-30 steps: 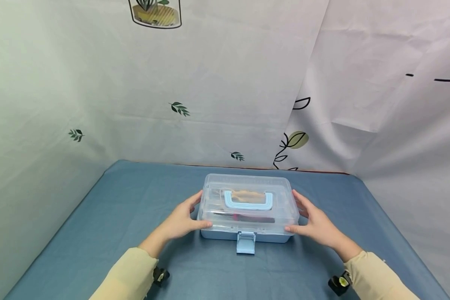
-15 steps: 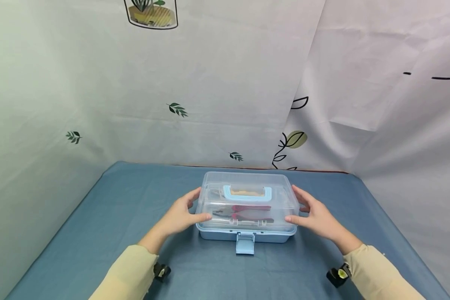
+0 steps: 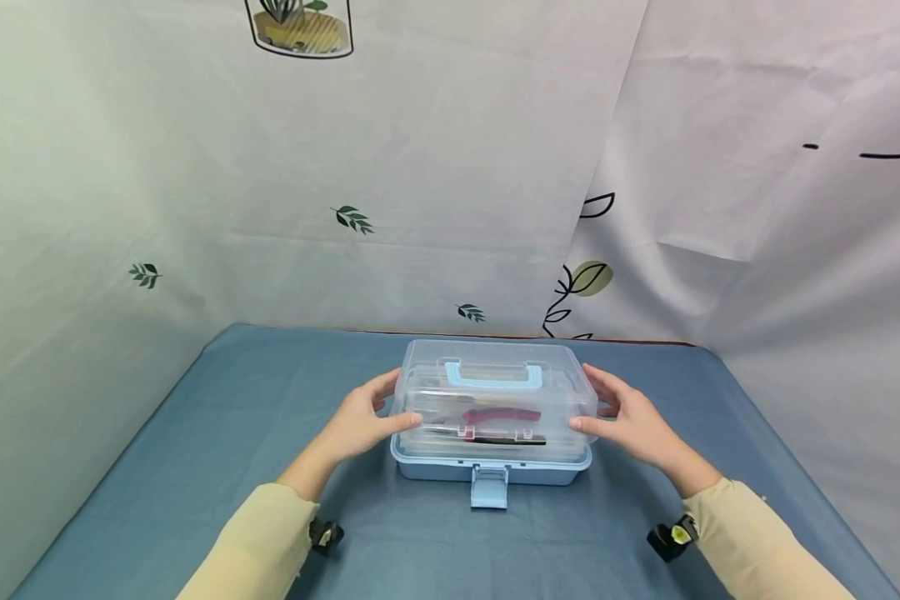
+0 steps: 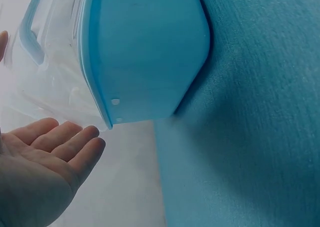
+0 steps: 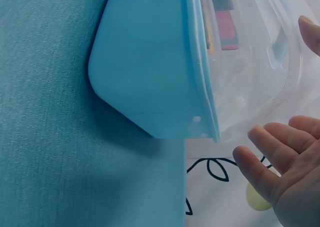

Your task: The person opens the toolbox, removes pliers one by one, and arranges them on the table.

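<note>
A toolbox with a light blue base [image 3: 525, 475] stands on the table, its clear lid [image 3: 495, 350] hinged at the back and tilted up a little at the front. My left hand [image 3: 358, 423] holds the lid's left end, thumb at the front corner and fingers along the side. At the right end my right hand [image 3: 633, 427] holds the lid in the same way. Through the clear plastic, red-handled pliers [image 3: 501, 414] show inside, blurred by the lid. A blue carry handle [image 3: 493, 382] sits on top, and the front latch [image 3: 489, 487] hangs down unfastened.
Blue cloth [image 3: 270, 400] covers the table. A pale patterned curtain [image 3: 420, 167] hangs behind its back edge and at both sides. A black wrist camera [image 3: 326, 536] sits at the left cuff, another black wrist camera [image 3: 672, 540] at the right.
The lid's front edge has risen off the base, and both hands have moved up with it. The pliers have come more into view. The base has stayed in place.
</note>
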Motion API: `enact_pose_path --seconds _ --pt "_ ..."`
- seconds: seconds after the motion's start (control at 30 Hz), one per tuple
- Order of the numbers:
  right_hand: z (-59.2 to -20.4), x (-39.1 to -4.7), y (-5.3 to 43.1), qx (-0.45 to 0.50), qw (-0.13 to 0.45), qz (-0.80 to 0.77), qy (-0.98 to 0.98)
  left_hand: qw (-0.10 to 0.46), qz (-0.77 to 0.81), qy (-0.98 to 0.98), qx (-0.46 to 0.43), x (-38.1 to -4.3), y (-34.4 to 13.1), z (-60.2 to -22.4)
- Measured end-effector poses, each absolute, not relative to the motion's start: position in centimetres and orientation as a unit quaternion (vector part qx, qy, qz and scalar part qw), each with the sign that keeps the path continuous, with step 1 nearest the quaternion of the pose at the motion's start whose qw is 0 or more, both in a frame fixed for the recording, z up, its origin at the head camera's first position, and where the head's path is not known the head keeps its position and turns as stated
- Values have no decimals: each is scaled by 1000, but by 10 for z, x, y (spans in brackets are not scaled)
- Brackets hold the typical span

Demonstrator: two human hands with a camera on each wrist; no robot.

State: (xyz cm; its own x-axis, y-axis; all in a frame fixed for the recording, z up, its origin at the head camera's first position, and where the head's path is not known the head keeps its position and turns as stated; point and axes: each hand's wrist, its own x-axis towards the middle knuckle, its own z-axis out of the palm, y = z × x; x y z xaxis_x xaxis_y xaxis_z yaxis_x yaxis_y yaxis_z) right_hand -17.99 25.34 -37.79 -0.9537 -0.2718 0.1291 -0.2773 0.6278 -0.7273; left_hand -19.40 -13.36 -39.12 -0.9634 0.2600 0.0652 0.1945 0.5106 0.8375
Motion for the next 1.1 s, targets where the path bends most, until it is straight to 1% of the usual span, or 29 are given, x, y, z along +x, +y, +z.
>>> enact_pose_path --seconds 0.37,0.8,1.1 --pt "-369 -184 252 138 4 407 -903 26 483 864 142 -197 -132 -390" --pt "-365 -187 252 130 0 426 -895 52 507 845 162 -196 -138 -390" --pt "-364 -189 254 121 -3 432 -894 38 513 842 164 -196 -139 -389"
